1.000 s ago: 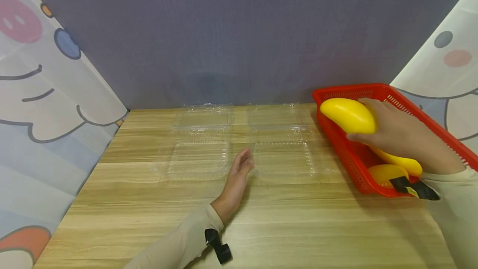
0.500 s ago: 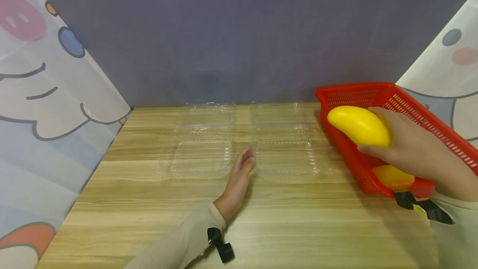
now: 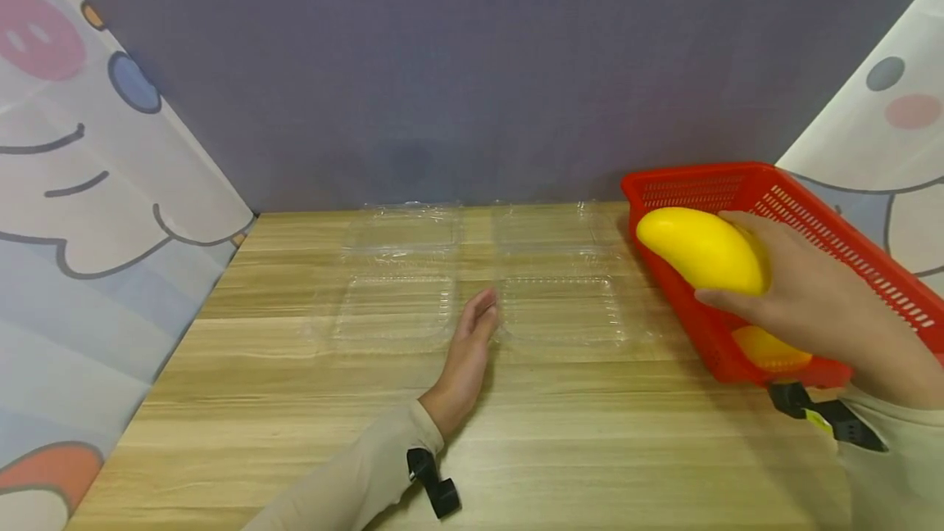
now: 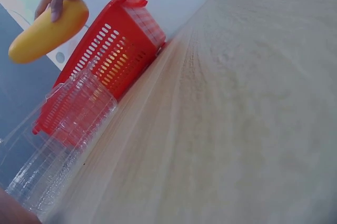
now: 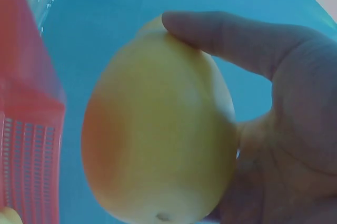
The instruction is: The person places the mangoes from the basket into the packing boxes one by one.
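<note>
My right hand [image 3: 819, 293] grips a large yellow mango [image 3: 704, 252], thumb on the near side and fingers round the far side. Hand and mango are above the red basket [image 3: 682, 314]. In the right wrist view the mango [image 5: 158, 129] shows a reddish patch and a small stem scar. Another yellow mango [image 3: 770, 348] lies inside the basket, partly covered by my forearm. My left hand [image 3: 466, 351] rests on the table, fingers loosely bent and holding nothing. Its fingertips lie between the left clear plastic clamshell box [image 3: 394, 342] and the right clear plastic clamshell box [image 3: 560, 341].
Both clamshell boxes stand side by side with lids folded back toward the grey-blue wall [image 3: 413, 72]. The red basket takes up the right side of the wooden table [image 3: 590, 449]. Printed cartoon panels [image 3: 96, 211] flank the table on both sides.
My right hand with the mango has moved slightly right and toward me over the basket. A long yellow fruit seen in the basket earlier is now hidden behind the hand. The left hand stays put.
</note>
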The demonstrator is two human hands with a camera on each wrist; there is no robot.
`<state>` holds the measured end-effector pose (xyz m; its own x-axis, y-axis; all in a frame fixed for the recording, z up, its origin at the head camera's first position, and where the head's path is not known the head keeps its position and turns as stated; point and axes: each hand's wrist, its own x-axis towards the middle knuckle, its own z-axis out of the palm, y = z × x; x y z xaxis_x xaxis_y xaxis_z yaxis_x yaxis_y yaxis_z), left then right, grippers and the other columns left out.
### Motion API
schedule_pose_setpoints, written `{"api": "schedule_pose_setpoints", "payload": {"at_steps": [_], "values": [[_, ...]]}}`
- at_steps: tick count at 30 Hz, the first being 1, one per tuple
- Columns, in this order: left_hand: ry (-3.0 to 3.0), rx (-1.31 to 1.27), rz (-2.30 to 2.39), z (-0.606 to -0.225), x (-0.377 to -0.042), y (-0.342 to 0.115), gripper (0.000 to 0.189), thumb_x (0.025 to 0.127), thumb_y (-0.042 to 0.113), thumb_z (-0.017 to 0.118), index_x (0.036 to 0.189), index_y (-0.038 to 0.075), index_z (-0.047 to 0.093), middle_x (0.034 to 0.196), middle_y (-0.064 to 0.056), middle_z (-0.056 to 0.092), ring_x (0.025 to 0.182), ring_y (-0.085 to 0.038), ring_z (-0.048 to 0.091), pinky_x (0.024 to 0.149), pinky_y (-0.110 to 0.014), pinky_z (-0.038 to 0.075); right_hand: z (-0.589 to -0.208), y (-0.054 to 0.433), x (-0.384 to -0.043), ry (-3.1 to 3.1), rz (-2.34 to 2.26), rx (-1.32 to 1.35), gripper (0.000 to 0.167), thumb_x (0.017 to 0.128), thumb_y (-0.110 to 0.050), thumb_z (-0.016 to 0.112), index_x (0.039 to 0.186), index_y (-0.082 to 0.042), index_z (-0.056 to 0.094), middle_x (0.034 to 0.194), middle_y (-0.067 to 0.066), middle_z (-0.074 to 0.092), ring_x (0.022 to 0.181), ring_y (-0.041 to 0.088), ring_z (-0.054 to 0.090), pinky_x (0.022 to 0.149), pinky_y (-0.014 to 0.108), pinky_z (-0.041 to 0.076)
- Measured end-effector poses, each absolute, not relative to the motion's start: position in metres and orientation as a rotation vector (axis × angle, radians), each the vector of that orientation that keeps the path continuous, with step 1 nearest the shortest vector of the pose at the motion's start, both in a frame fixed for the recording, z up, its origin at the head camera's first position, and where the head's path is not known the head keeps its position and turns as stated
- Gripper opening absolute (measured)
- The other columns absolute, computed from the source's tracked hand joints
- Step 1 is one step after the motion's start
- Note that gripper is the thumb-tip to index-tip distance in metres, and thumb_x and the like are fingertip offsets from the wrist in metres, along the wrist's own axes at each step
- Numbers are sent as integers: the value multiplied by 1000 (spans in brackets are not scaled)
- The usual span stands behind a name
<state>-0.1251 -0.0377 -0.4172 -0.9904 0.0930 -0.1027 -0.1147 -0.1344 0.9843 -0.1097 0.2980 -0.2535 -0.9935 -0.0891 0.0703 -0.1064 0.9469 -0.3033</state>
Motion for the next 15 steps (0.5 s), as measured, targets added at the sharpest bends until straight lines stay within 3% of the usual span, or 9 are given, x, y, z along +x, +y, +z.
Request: {"api": "schedule_pose_setpoints", "payload": {"at_steps": [15], "values": [[1940, -9, 2291, -418, -125, -37, 50, 103, 21, 47, 151, 12, 36, 157, -10, 37, 148, -29, 33, 125, -48, 22, -257, 261, -105, -2976, 494, 374, 90, 78, -41, 83, 149, -12, 36, 126, 14, 56, 104, 30, 49, 84, 50, 45]]}}
